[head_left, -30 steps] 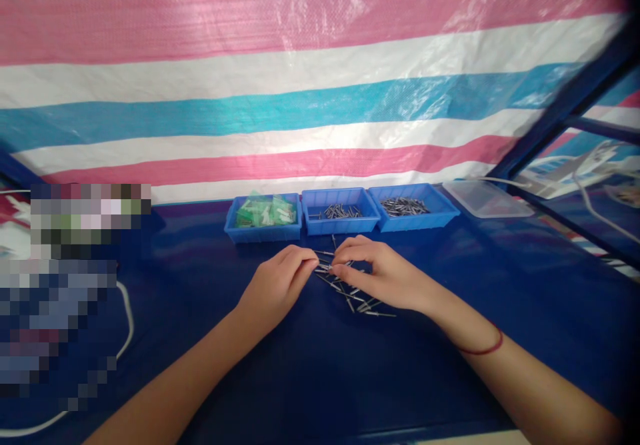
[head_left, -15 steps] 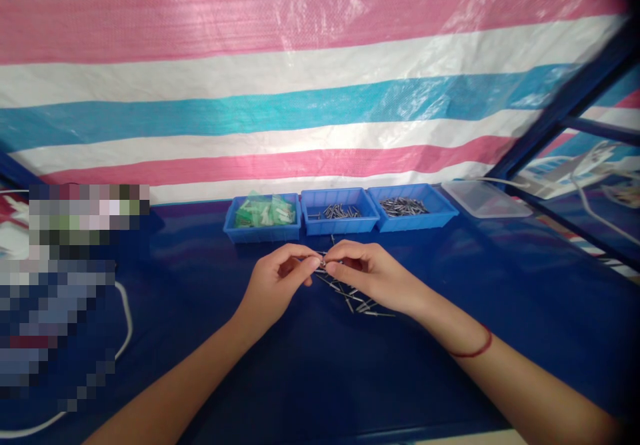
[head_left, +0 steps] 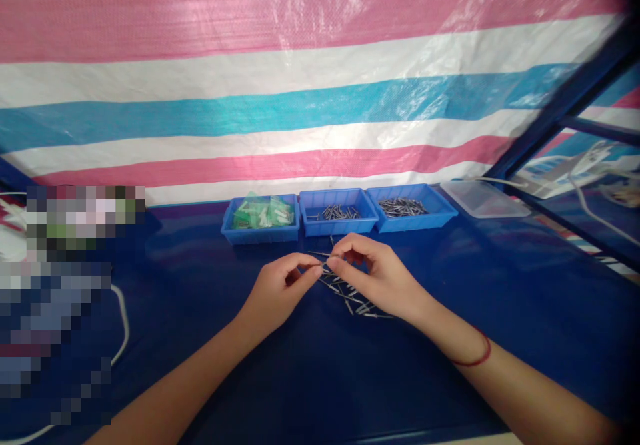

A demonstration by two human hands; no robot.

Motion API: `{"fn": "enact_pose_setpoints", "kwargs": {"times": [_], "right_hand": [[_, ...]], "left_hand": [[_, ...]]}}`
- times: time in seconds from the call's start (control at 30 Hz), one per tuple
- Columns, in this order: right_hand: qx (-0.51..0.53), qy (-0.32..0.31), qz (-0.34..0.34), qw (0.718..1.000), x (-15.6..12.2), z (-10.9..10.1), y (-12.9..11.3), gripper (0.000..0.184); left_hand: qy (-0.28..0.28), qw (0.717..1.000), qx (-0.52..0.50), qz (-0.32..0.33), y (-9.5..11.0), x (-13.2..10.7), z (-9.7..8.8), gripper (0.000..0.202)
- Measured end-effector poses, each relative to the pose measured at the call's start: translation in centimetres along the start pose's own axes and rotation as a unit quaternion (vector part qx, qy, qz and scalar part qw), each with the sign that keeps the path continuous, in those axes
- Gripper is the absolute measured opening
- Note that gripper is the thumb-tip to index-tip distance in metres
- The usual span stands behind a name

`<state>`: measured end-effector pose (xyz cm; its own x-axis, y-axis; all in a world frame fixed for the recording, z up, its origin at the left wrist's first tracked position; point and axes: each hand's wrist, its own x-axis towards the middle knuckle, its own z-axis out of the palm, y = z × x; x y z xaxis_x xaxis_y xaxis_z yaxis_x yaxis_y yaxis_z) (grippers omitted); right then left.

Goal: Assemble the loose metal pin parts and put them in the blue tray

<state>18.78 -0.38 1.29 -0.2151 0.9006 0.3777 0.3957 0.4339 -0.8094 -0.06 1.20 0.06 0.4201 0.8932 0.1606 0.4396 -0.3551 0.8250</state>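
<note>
My left hand (head_left: 285, 288) is pinched, thumb against forefinger, on one end of a thin metal pop rivet (head_left: 325, 264). On its other end the thumb and fingers of my right hand (head_left: 375, 268) are closed, so the rivet spans the small gap between my fingertips. Most of it is hidden by the fingers. Beneath and beside my right hand lies a loose pile of similar silver rivets (head_left: 370, 313) on the dark blue table (head_left: 300, 378).
Along the back stand a blue bin (head_left: 260, 235) of green-and-clear small bags, a middle bin (head_left: 340, 226) with some rivets, and a fuller right bin (head_left: 420, 222). A clear plastic lid (head_left: 485, 200) lies farther right. A white cable (head_left: 123, 315) curves at the left, near a blurred area.
My fingertips have drawn slightly apart, the right hand shifting right and up, so the rivet's thin part shows between them. The bins stay put.
</note>
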Motion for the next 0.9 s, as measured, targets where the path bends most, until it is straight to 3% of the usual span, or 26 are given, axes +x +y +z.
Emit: {"fn": "enact_pose_setpoints", "kwargs": {"times": [0.1, 0.17, 0.3, 0.37, 0.5, 0.7, 0.77, 0.83, 0.9], "right_hand": [[-0.055, 0.042, -0.024, 0.997, 0.5, -1.2, 0.5, 0.014], [-0.108, 0.116, -0.033, 0.987, 1.1, -2.9, 1.7, 0.014], [-0.265, 0.277, -0.005, 0.924, 2.1, -7.2, 5.4, 0.019], [-0.344, 0.295, 0.019, 0.891, 2.3, -8.7, 7.2, 0.025], [-0.430, 0.270, 0.027, 0.861, 2.2, -9.2, 8.5, 0.042], [-0.371, 0.223, -0.024, 0.901, 1.9, -6.4, 5.6, 0.031], [-0.317, 0.163, -0.037, 0.934, 1.7, -5.3, 4.4, 0.024], [-0.249, 0.055, -0.058, 0.965, 1.5, -4.0, 3.4, 0.018], [-0.187, -0.063, -0.083, 0.977, 1.2, -2.9, 2.5, 0.016]], "left_hand": [[-0.030, 0.995, 0.078, 0.047, 0.1, -0.1, 0.1, 0.021], [-0.038, 0.987, 0.129, 0.087, -0.1, -0.2, 0.1, 0.019], [-0.053, 0.970, 0.203, 0.126, -0.9, -0.3, 0.3, 0.020], [-0.063, 0.963, 0.228, 0.131, -1.2, -0.4, 0.4, 0.022], [-0.072, 0.950, 0.269, 0.139, -1.3, -0.5, 0.7, 0.022], [-0.077, 0.939, 0.310, 0.128, -0.9, -0.6, 1.0, 0.020], [-0.072, 0.940, 0.313, 0.117, -0.8, -0.5, 0.9, 0.020], [-0.061, 0.946, 0.300, 0.109, -0.7, -0.4, 0.6, 0.020], [-0.044, 0.957, 0.267, 0.109, -0.6, -0.3, 0.4, 0.021]]}}
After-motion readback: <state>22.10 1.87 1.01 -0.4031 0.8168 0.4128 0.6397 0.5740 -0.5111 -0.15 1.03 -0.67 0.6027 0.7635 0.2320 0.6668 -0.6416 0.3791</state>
